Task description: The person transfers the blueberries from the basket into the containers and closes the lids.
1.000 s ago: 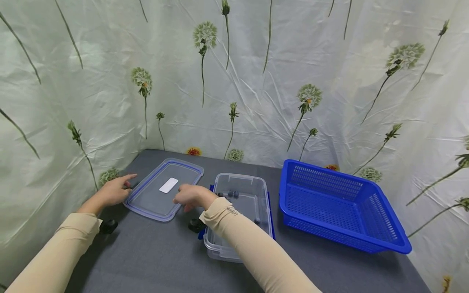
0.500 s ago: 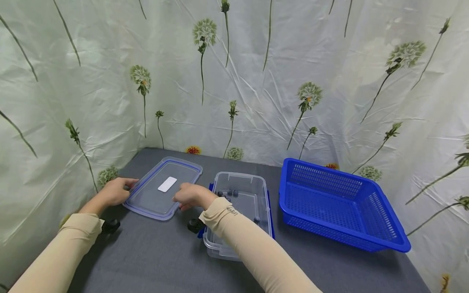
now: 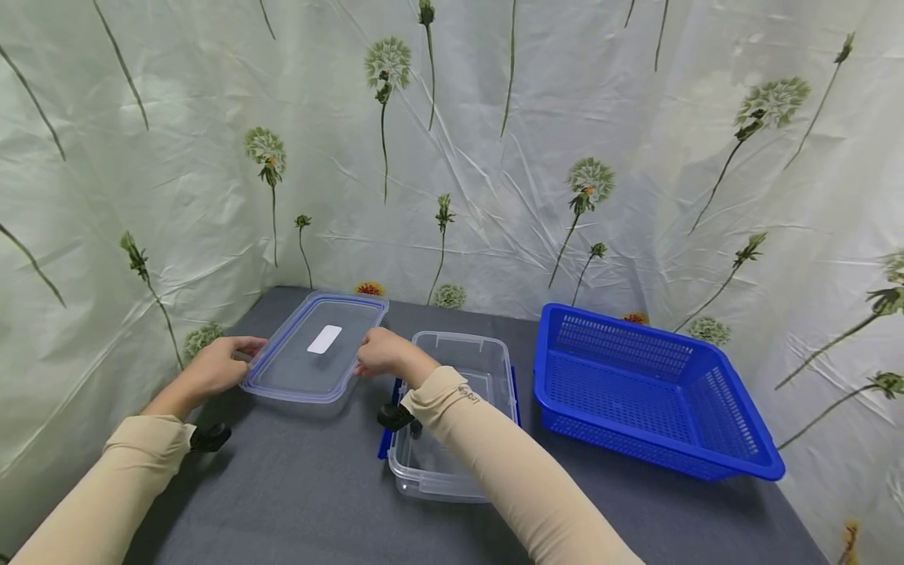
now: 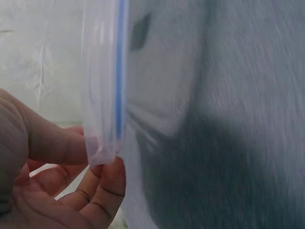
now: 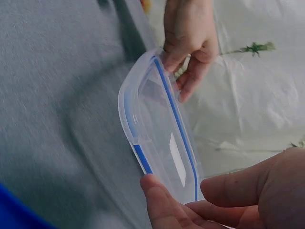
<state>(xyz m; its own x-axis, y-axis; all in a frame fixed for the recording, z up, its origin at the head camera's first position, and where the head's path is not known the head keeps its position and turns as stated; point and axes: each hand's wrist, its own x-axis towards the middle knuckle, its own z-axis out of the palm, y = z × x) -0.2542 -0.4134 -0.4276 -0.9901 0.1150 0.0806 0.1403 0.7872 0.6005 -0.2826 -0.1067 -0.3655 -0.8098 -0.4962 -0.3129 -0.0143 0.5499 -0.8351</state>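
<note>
A clear plastic lid [image 3: 289, 373] with a blue seal and a white label [image 3: 325, 340] is held just above the grey table, its shadow falling beneath it. My left hand [image 3: 215, 367] pinches the lid's left edge; in the left wrist view, thumb and fingers [image 4: 107, 188] close on its rim. Across from it, my right hand [image 3: 384, 353] grips the right edge between thumb and fingers [image 5: 159, 200]. Under my right forearm stands a clear plastic container [image 3: 452, 479] with blue side clips, partly hidden by the sleeve. Small dark round pieces [image 3: 415, 428] inside it are mostly covered.
A blue perforated basket [image 3: 636, 400] stands on the right of the grey table [image 3: 297, 486]. Behind and to the left hangs a pale curtain [image 3: 480, 157] printed with dandelions. Dark wrist devices [image 3: 210, 437] are strapped to both wrists.
Both hands have taken hold of the lid, and it has risen off the table. My left fingers have closed onto its edge. My right hand has shifted slightly right and up.
</note>
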